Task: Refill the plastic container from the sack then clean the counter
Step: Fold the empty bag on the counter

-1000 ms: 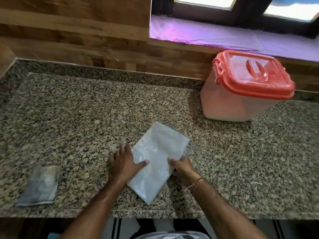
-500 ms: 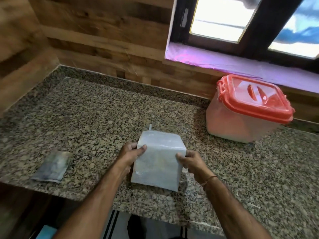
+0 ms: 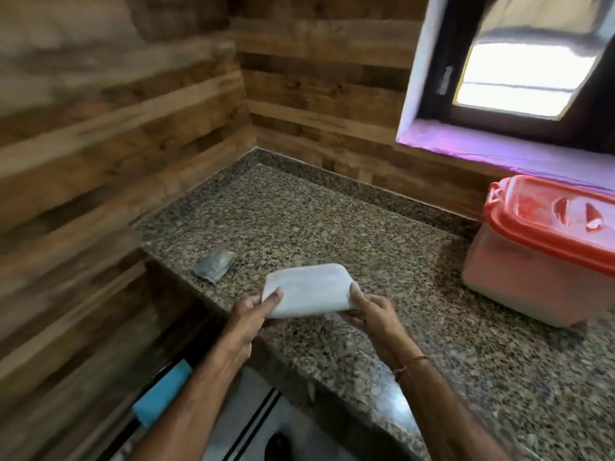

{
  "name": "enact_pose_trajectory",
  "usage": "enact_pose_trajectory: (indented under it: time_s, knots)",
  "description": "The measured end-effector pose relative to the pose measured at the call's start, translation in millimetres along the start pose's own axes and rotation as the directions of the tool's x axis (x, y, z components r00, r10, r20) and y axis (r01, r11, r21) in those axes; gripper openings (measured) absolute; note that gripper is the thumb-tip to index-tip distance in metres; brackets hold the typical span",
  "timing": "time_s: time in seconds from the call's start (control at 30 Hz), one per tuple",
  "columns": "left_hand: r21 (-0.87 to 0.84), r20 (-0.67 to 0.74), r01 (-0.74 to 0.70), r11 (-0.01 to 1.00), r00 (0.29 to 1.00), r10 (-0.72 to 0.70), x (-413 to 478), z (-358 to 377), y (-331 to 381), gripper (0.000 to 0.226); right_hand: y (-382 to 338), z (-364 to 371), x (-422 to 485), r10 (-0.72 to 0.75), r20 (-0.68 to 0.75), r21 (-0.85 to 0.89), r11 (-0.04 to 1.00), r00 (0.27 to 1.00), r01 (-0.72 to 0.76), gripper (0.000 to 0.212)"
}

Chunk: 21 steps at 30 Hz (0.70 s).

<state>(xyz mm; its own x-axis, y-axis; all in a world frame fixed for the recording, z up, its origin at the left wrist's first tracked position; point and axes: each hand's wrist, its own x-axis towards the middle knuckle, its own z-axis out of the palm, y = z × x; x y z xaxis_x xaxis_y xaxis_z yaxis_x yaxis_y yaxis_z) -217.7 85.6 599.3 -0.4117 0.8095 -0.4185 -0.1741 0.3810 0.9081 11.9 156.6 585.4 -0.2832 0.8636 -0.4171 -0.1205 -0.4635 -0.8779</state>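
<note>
Two hands are at work here, and between them is one folded white sack [image 3: 307, 289]. The left hand [image 3: 249, 314] pinches its left end, thumb on top, and the right hand [image 3: 369, 311] grips the right end, fingers curled beneath. The sack is over the front part of the speckled granite counter [image 3: 332, 221]; whether it touches the stone I cannot tell. One plastic container [image 3: 532, 281] stands well to the right by the wall, its single red lid [image 3: 549, 224] on. One small grey packet [image 3: 214, 264] lies flat to the sack's left, apart from it.
</note>
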Motion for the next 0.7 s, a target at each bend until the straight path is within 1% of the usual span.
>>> enact_pose_trajectory:
  time_s: [0.17,0.23,0.33,0.37,0.47,0.53,0.63,0.67,0.7]
  knots:
    - [-0.009,-0.161,-0.120,0.993,0.980,0.117,-42.7,-56.5,-27.8,0.012,33.3,57.3,-11.4,0.078,0.048,-0.005,0.997,0.996,-0.078,0.063]
    - [0.028,-0.214,-0.136,0.990,0.967,0.139,-53.6,-86.3,-42.4,0.007,47.8,83.2,-10.1,0.126,0.057,-0.038,0.992,0.990,-0.124,0.055]
    - [0.070,-0.241,-0.136,0.988,0.959,0.149,-72.4,-132.8,-67.7,0.002,65.6,123.9,-10.8,0.278,0.118,-0.141,0.955,0.953,-0.261,0.023]
    - [0.082,-0.260,-0.129,0.988,0.955,0.146,-78.4,-148.1,-76.1,0.001,73.8,137.6,-9.9,0.320,0.130,-0.181,0.938,0.938,-0.295,0.019]
    - [0.080,-0.340,-0.074,0.994,0.935,0.097,-90.5,-195.6,-97.4,0.005,99.1,183.6,-8.9,0.373,0.131,-0.311,0.895,0.918,-0.320,0.030]
    - [0.002,-0.420,-0.042,0.999,0.907,0.039,-91.4,-230.5,-109.4,0.016,116.1,217.7,-13.1,0.356,0.176,-0.384,0.883,0.918,-0.269,0.024]
    - [-0.183,-0.506,0.010,0.983,0.857,-0.103,-84.5,-285.8,-126.2,0.059,141.6,265.8,-18.5,0.331,0.236,-0.515,0.840,0.914,-0.171,0.021]
    - [-0.238,-0.497,0.041,0.970,0.853,-0.158,-80.1,-304.8,-133.6,0.067,152.8,281.1,-15.7,0.333,0.247,-0.545,0.824,0.910,-0.154,0.019]
    - [-0.284,-0.467,0.071,0.956,0.861,-0.203,-77.3,-321.8,-139.4,0.065,164.1,295.7,-13.0,0.333,0.257,-0.569,0.811,0.907,-0.137,0.013]
